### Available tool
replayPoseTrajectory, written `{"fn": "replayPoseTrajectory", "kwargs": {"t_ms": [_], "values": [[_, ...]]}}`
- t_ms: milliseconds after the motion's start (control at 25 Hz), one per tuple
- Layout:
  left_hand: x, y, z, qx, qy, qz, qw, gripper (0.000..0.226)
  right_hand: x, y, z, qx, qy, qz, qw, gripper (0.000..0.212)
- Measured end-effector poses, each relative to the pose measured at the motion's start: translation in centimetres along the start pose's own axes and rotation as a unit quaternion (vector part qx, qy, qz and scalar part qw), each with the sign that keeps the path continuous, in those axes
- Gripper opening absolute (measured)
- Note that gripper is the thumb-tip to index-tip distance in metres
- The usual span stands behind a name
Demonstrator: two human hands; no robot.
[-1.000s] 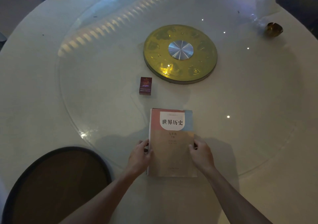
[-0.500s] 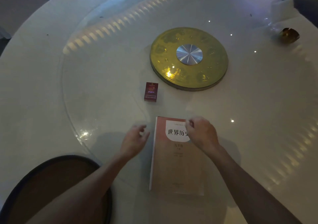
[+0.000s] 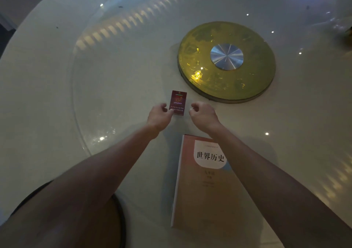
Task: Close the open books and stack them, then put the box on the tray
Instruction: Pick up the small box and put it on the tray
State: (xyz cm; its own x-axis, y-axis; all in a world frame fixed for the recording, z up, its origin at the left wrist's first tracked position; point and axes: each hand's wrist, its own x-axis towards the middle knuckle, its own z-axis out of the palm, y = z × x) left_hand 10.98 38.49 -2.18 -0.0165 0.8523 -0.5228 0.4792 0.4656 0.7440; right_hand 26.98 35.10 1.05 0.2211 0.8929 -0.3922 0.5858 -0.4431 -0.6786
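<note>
Books [image 3: 202,181]: only one cover is countable, closed, salmon-pink with a white label and four black characters, lying flat on the table's near side; whether another sits under it cannot be told from here. Largest thing first: one round white table [image 3: 47,95], with one clear glass turntable [image 3: 114,60] laid over its middle. One gold disc [image 3: 226,62] with a silver hub sits at the centre, right of the frame's middle. One dark round tray [image 3: 121,209] with a black rim is at the near left, mostly covered by the person's left forearm. The book lies to the right of the tray and apart from it, spine to the left.

One small dark red box [image 3: 178,102] lies flat on the glass, beyond the book's far edge and just near-left of the gold disc, not touching either. It is well apart from the tray.

Two bare arms reach out over the table. Left hand [image 3: 159,115] is at the box's near-left corner, fingertips touching its lower edge and thumb at the side; grip not clamped, box still flat on the glass. Right hand [image 3: 203,114] hangs just right of the box, fingers loosely curled, holding nothing, small gap to the box. Right forearm crosses over the book's upper right corner.
</note>
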Motion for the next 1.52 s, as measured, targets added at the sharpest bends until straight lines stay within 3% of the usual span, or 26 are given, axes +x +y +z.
{"fn": "replayPoseTrajectory", "kwargs": {"t_ms": [120, 360, 520, 800, 1080, 1320, 1520], "values": [[0.6, 0.4, 0.4, 0.011, -0.025, 0.026, 0.999, 0.029, 1.4, -0.1, 0.8, 0.066, -0.035, 0.034, 0.997, 0.030], [0.1, 0.3, 0.6, -0.015, -0.007, 0.061, 0.998, 0.027, 1.4, -0.1, 1.4, 0.189, -0.076, 0.070, 0.977, 0.028], [-0.9, -0.7, -0.6, -0.071, 0.048, 0.031, 0.996, 0.022, 0.2, -0.2, 1.4, 0.219, -0.057, 0.071, 0.972, 0.027], [-6.3, -3.5, -5.7, -0.107, 0.072, 0.020, 0.991, 0.017, -5.5, -3.1, 3.5, 0.209, -0.105, 0.039, 0.972, 0.026], [-14.7, -12.0, -13.2, -0.091, 0.123, 0.031, 0.988, 0.021, -13.3, -6.7, 11.0, 0.183, -0.181, 0.031, 0.966, 0.023], [-21.4, -20.6, -17.5, -0.046, 0.133, 0.019, 0.990, 0.024, -21.6, -6.6, 19.1, 0.208, -0.262, 0.095, 0.938, 0.018], [-24.5, -26.4, -18.8, -0.020, 0.132, -0.018, 0.991, 0.025, -26.9, -5.8, 24.2, 0.180, -0.297, 0.134, 0.928, 0.043]]}}
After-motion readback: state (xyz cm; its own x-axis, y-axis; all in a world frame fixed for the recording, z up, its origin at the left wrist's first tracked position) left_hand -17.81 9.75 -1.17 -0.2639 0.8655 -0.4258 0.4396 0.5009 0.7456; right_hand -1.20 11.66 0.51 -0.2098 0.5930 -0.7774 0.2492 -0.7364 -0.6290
